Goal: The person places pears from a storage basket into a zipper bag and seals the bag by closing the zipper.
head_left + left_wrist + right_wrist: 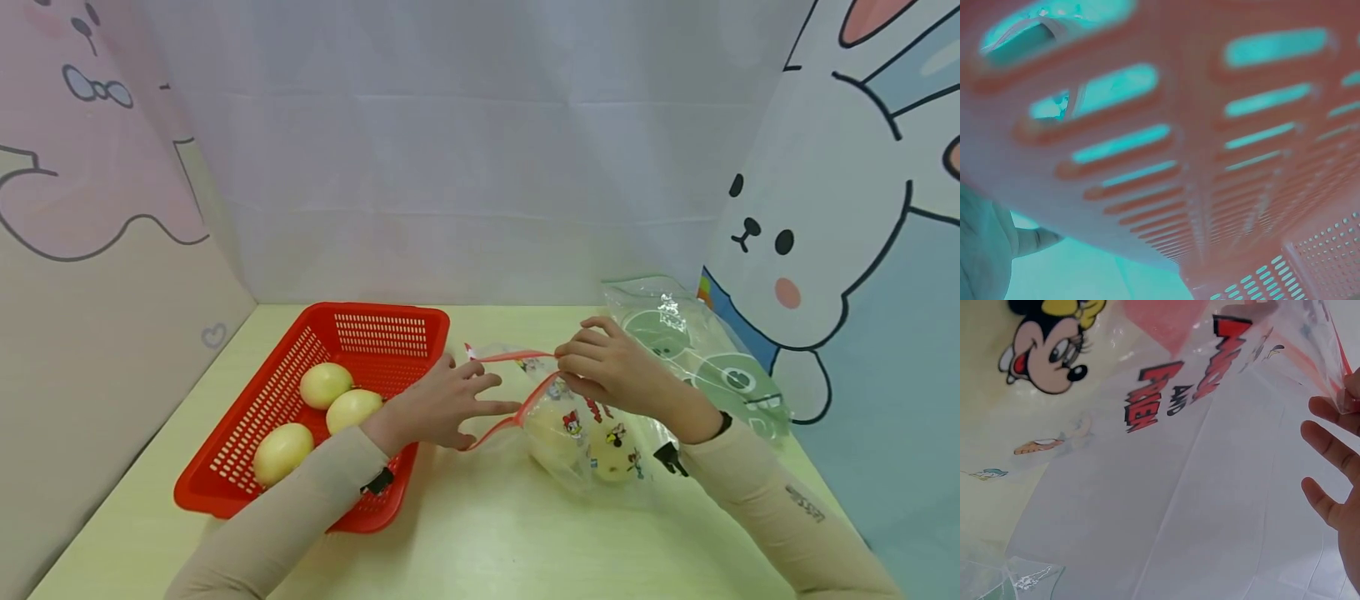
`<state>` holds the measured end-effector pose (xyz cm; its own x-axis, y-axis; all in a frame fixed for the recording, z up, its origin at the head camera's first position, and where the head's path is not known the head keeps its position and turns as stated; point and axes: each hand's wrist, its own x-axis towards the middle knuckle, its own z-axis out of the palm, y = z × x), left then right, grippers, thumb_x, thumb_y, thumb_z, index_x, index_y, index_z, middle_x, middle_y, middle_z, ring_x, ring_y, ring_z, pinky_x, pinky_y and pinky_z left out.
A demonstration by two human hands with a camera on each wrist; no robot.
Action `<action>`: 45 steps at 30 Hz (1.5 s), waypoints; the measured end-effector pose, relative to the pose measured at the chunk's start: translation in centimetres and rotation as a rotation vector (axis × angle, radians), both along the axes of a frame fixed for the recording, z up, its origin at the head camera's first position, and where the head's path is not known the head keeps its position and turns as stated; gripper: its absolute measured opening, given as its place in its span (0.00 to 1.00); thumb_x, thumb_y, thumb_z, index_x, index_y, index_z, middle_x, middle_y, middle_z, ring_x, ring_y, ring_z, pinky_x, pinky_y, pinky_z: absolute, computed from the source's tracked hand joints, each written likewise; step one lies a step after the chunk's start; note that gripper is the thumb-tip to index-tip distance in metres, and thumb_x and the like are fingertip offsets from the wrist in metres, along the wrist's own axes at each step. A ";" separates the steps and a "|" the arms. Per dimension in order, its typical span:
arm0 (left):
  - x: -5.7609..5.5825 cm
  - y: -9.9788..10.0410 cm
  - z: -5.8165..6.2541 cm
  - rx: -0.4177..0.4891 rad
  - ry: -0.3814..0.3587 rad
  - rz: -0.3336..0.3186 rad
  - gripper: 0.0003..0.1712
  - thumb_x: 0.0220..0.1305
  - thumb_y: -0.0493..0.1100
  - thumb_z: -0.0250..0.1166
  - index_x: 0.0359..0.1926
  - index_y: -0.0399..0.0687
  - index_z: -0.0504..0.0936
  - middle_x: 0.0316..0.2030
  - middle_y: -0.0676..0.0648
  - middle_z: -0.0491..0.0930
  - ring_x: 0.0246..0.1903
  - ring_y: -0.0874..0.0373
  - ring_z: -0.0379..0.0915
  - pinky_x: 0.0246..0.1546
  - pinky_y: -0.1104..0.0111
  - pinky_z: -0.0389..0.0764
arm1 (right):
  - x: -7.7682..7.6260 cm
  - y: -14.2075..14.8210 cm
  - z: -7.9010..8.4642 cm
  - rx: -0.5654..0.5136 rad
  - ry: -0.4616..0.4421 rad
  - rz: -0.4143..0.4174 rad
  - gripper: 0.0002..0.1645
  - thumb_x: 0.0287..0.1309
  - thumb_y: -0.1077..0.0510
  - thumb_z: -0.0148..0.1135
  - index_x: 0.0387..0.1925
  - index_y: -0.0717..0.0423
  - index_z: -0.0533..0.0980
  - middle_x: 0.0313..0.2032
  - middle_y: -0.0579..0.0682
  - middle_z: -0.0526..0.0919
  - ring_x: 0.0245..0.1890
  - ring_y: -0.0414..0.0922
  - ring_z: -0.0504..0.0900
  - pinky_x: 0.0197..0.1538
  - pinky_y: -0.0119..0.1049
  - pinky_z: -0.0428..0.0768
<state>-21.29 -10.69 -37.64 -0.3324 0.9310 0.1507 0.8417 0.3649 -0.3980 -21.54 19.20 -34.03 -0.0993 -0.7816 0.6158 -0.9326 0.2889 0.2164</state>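
A clear plastic bag (572, 423) with cartoon prints and a red band along its mouth holds round pale yellow fruits. My right hand (618, 371) pinches the red band between thumb and fingertips; in the right wrist view the fingers (1329, 447) below the pinch are spread. My left hand (450, 406) is at the other side of the mouth, fingers spread, its extended finger touching or nearly touching the red band. In the left wrist view only part of this hand (985, 250) shows, beside the red basket wall (1191, 94).
A red perforated basket (386, 329) stands on the left, partly under my left forearm, with three pale yellow fruits (282, 452) visible in it. Behind my right hand lies a clear bag with green prints (738, 379). Printed cloth walls enclose the pale tabletop (487, 550).
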 end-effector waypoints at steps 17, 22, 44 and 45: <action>-0.9 -5.2 3.5 0.253 -0.084 0.081 0.37 0.51 0.51 0.75 0.65 0.65 0.77 0.57 0.44 0.75 0.57 0.46 0.68 0.51 0.49 0.73 | 0.0 0.2 0.2 -0.044 -0.003 0.020 0.21 0.77 0.51 0.46 0.35 0.59 0.79 0.36 0.51 0.85 0.36 0.49 0.81 0.48 0.58 0.74; -1.3 -7.8 4.1 0.305 -0.106 0.187 0.38 0.48 0.48 0.76 0.64 0.61 0.78 0.58 0.42 0.74 0.58 0.44 0.67 0.50 0.47 0.73 | 0.0 0.3 0.2 -0.050 0.003 0.023 0.21 0.77 0.51 0.46 0.35 0.59 0.79 0.35 0.51 0.85 0.35 0.49 0.81 0.48 0.58 0.74; -1.1 -14.1 1.1 0.192 -0.293 0.541 0.49 0.48 0.55 0.77 0.71 0.59 0.68 0.63 0.38 0.70 0.60 0.36 0.63 0.56 0.34 0.65 | 0.0 0.3 -0.1 -0.053 0.011 0.017 0.21 0.76 0.52 0.47 0.34 0.59 0.79 0.35 0.51 0.85 0.35 0.49 0.81 0.48 0.58 0.75; -1.1 -14.2 0.7 0.186 -0.308 0.553 0.51 0.47 0.55 0.78 0.72 0.59 0.67 0.63 0.38 0.70 0.60 0.35 0.63 0.56 0.33 0.64 | 0.0 0.3 -0.1 -0.053 0.012 0.019 0.20 0.76 0.52 0.47 0.34 0.59 0.79 0.35 0.51 0.85 0.35 0.49 0.81 0.48 0.58 0.75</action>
